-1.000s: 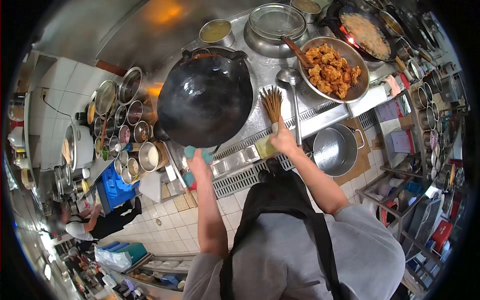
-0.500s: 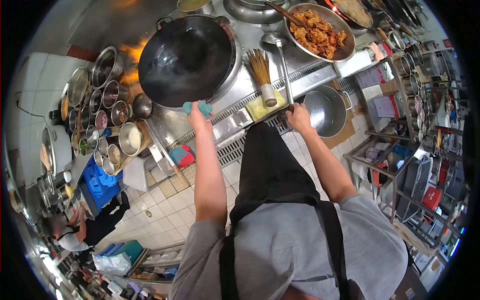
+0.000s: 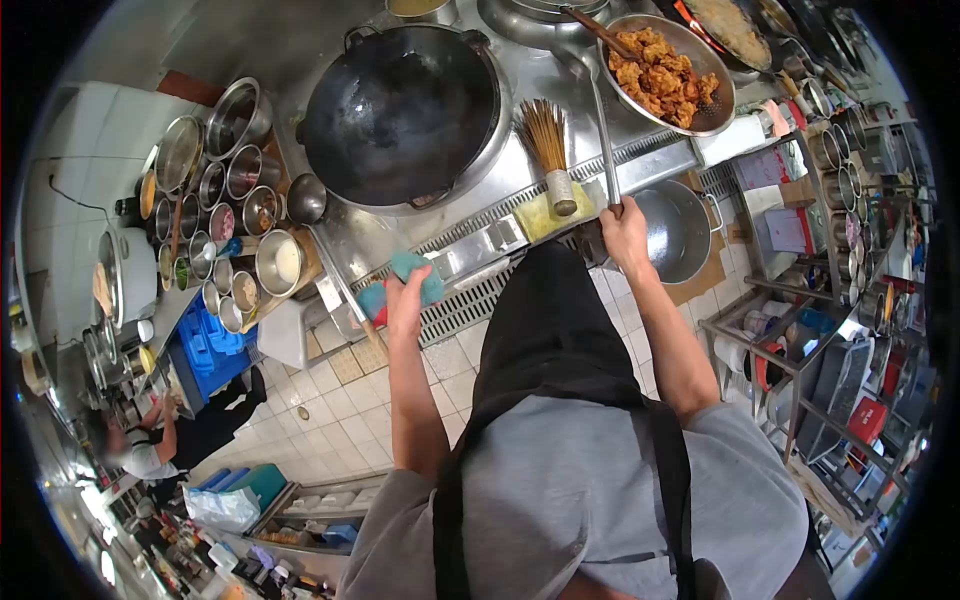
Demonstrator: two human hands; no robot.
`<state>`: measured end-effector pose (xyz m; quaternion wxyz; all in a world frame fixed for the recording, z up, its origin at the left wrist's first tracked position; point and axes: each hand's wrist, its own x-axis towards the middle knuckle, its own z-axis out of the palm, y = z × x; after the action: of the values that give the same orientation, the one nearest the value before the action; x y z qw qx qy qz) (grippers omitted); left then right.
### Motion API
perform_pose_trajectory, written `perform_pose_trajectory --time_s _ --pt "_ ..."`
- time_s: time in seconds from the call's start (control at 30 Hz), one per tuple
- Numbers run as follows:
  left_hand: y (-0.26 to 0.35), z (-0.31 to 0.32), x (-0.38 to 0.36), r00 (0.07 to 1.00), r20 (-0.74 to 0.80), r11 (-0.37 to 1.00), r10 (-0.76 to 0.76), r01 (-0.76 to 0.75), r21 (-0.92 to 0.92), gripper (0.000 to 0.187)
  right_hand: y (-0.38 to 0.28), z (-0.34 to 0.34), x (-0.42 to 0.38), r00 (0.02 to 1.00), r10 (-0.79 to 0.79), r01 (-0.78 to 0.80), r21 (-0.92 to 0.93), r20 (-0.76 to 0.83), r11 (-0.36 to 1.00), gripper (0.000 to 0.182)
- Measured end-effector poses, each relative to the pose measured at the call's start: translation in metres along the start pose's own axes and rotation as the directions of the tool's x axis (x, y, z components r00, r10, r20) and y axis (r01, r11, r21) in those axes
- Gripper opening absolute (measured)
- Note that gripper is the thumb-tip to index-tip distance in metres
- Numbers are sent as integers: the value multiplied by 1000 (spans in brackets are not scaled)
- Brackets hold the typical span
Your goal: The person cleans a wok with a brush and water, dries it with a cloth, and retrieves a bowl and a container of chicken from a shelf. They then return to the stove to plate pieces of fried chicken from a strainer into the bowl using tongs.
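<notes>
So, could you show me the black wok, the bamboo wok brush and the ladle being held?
Black wok (image 3: 400, 115), head view: the inside of its bowl.
Bamboo wok brush (image 3: 547, 145), head view: its bristles.
Held ladle (image 3: 604, 135), head view: the middle of its handle.

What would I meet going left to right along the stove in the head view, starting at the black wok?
Black wok → bristle brush → long-handled ladle gripped by the right hand → steel bowl of fried pieces.
</notes>
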<state>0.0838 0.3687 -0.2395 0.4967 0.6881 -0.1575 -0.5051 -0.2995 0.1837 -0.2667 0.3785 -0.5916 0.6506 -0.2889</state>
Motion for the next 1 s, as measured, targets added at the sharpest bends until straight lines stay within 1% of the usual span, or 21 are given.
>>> perform_pose_trajectory --time_s 0.03,0.1,0.17,0.2,0.23,0.3,0.33,0.37,0.4,0.47,0.5,0.57,0.63,0.67,0.7,0.73,0.77,0.8,0.83,0.97,1.0 --pt "-4 1 1 1000 -29 1000 9 -9 11 30 -19 -7 -11 1000 11 -12 112 10 994 24" --pt "-12 6 2 997 -60 998 51 -49 35 31 -85 -34 -39 960 205 -266 389 192 882 24" --pt "-32 10 14 993 -88 994 74 -66 87 33 -84 -37 -23 979 127 -181 390 161 903 25" --pt "-38 10 15 991 -108 991 81 -69 114 35 -68 -39 4 989 -145 145 110 -9 983 26" --pt "-33 16 13 996 -83 992 37 -26 125 40 -91 -53 27 984 -176 176 90 -2 980 25" --pt "-12 27 1 997 -48 986 -57 64 155 50 -142 -73 80 996 -23 1 250 86 968 25" --pt "-9 31 0 998 -42 990 -51 56 128 50 -158 -79 113 998 -29 18 202 52 979 28" --pt "-8 36 -1 998 -38 994 -47 51 99 49 -131 -73 176 968 -242 243 10 -68 970 30" --pt "-6 42 -4 998 -39 996 -47 50 71 49 -169 -87 195 991 -121 127 116 -58 985 30" --pt "19 64 -21 993 85 965 -87 105 -241 47 -200 -111 256 999 -30 25 143 30 989 26" --pt "28 78 -25 985 149 910 -88 140 -389 47 -193 -117 298 984 -22 -23 255 175 967 26" --pt "34 95 -20 982 184 891 -49 126 -436 49 -189 -125 352 961 17 -85 234 277 968 24" --pt "40 110 -20 986 152 854 -72 140 -502 51 -152 -116 418 978 6 18 -112 207 993 28" --pt "49 111 -24 996 89 837 -23 68 -543 56 -160 -116 427 931 -5 197 -490 366 849 30" --pt "38 85 -21 993 -112 928 26 -66 -367 56 -169 -116 434 858 -15 436 -711 514 551 35" --pt "23 55 -18 957 -278 980 80 -126 -153 56 -140 -103 459 936 49 70 -321 348 944 33" --pt "38 34 -30 909 -392 984 145 -92 150 53 -131 -96 468 922 151 -144 -45 356 988 25" --pt "37 -9 -32 794 -594 927 129 116 357 51 -131 -81 472 854 143 -291 232 500 928 21" --pt "5 -41 -20 699 -666 830 261 190 524 53 -152 -80 448 840 150 -375 358 522 855 15" --pt "-29 -41 16 767 -475 481 432 249 840 74 -143 -81 469 511 33 -845 495 859 205 21" --pt "-33 -36 18 889 -313 361 333 186 914 86 -141 -81 470 444 -49 -895 445 894 9 24"
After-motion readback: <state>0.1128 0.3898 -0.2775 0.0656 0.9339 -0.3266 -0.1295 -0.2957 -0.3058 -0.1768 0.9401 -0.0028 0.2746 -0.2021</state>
